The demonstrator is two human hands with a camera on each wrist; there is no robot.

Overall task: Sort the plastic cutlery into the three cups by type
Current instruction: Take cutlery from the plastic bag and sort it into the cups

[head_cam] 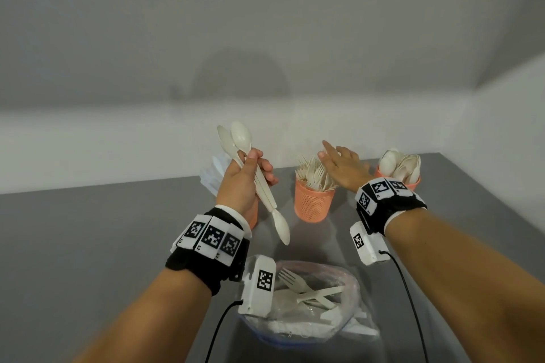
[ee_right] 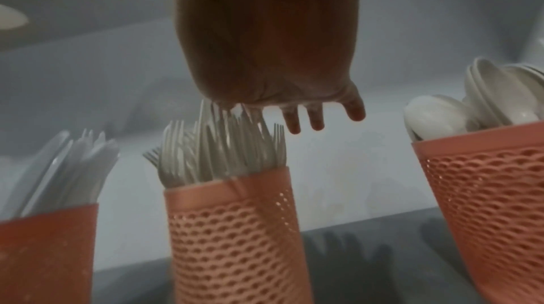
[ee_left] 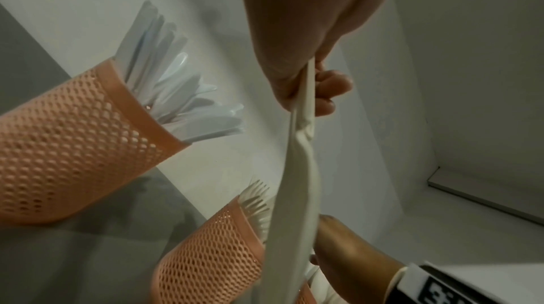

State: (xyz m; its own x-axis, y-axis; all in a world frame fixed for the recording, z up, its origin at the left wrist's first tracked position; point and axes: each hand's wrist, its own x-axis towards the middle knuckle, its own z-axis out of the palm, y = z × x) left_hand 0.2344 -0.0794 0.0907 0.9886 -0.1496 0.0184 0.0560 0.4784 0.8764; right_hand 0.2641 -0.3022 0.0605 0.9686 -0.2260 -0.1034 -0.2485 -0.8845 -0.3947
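My left hand point(head_cam: 250, 169) grips a small bundle of cream plastic spoons point(head_cam: 240, 135), bowls pointing both up and down, raised in front of the left orange mesh cup point(ee_left: 73, 141) that holds pale blue-white knives point(ee_left: 182, 90). The same spoons point(ee_left: 303, 169) run down the left wrist view. My right hand point(head_cam: 339, 160) hovers flat with straight fingers just above the middle cup point(head_cam: 314, 202), which is full of forks point(ee_right: 223, 148); its fingers point(ee_right: 315, 118) hold nothing. The right cup point(ee_right: 488, 183) holds spoons point(head_cam: 399, 165).
A clear plastic bag point(head_cam: 339, 324) with loose forks point(head_cam: 306, 289) and other cutlery lies on the grey table point(head_cam: 88, 230) near the front, between my forearms. White walls close in behind and to the right of the cups.
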